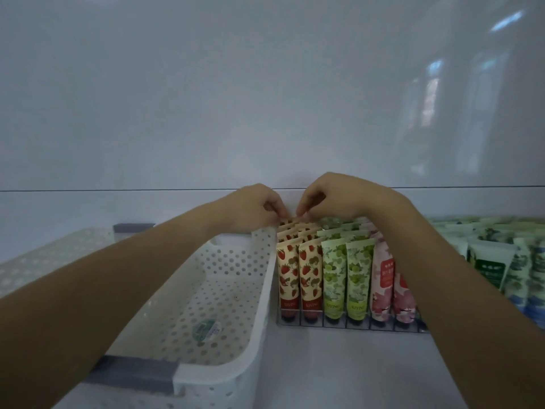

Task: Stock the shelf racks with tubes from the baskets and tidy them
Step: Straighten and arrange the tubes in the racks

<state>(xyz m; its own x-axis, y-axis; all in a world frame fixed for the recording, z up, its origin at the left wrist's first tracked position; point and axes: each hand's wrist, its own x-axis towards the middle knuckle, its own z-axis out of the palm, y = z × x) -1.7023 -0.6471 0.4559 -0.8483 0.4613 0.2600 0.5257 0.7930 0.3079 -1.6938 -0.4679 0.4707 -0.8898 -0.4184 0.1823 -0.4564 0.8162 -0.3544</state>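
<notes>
At the back of the wire rack, the left hand and right hand curl their fingers narrow, pinching the rearmost strawberry tubes by their tops. A careless tug may topple the packed rows forward, or the left forearm may shove the basket.

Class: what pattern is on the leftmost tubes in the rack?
Leftmost tubes: red strawberries on cream; head view.

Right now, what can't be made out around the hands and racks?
Head view:
- Rear strawberry tubes: tops covered by left hand and right hand; grip unclear.
- Pink tubes: partly behind the right forearm.
- Green-and-white tubes: blurred, cut by the right edge.
- Basket sticker: print too small.
</notes>
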